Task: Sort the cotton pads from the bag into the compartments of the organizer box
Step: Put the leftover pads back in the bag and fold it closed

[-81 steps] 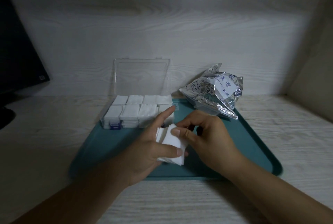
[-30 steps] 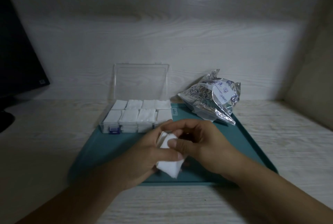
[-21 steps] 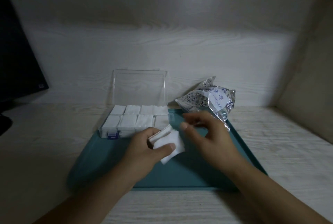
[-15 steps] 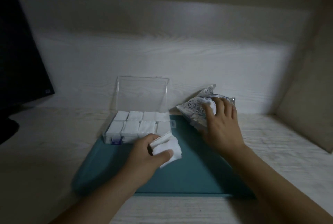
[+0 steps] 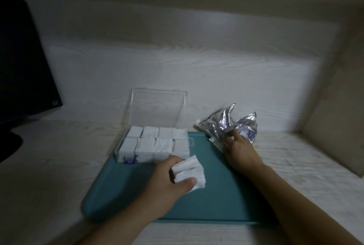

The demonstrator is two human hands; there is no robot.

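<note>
1. Left hand (image 5: 167,181) clutching stack of cotton pads (image 5: 190,172) above teal tray (image 5: 216,201).
2. Right hand (image 5: 239,151) gripping foil bag (image 5: 228,122) at tray's far right corner.
3. Open organizer box (image 5: 153,144) on tray, compartments filled.

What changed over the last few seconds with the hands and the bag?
The right hand left the stack of cotton pads, reached back-right and gripped the foil bag, crumpling it. The left hand still holds the stack over the teal tray. The organizer box stayed open and filled.

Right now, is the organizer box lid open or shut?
Open: the clear lid stands upright behind the organizer box, pad-filled compartments exposed.
</note>
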